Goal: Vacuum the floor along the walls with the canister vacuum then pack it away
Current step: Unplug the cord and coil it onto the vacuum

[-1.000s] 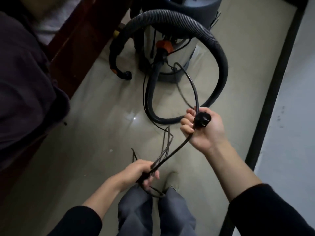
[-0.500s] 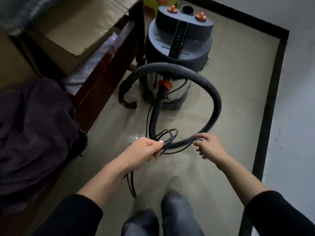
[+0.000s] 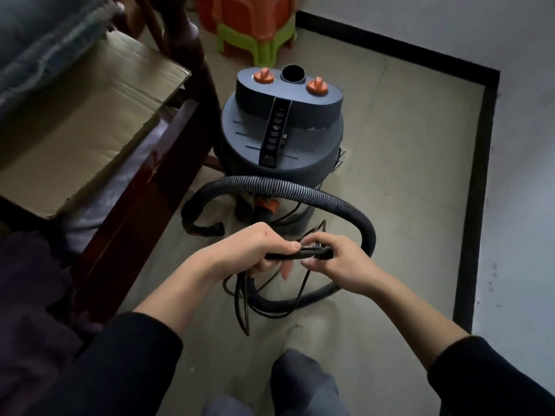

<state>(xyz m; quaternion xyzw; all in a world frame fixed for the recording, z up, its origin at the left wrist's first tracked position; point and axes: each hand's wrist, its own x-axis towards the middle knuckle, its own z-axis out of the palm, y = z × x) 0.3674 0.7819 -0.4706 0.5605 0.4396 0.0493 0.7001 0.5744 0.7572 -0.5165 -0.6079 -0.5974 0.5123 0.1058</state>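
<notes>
A grey canister vacuum (image 3: 282, 136) with two orange knobs stands on the tiled floor ahead of me. Its black ribbed hose (image 3: 303, 190) loops in front of it and curls back down to the floor. I hold a bundle of black power cord (image 3: 300, 253) between both hands, just in front of the hose loop. My left hand (image 3: 255, 247) grips the bundled loops, and several strands hang below it. My right hand (image 3: 339, 262) pinches the same bundle from the right side.
A dark wooden bed frame (image 3: 144, 187) with flattened cardboard (image 3: 90, 124) on it lies to the left. Stacked orange and green plastic stools (image 3: 249, 28) stand behind the vacuum. A white wall with black skirting (image 3: 471, 205) runs along the right. My knees (image 3: 300, 382) show below.
My hands have come together on the cord bundle; the right hand moved left and took hold next to the left. The view has tilted up, showing the whole vacuum.
</notes>
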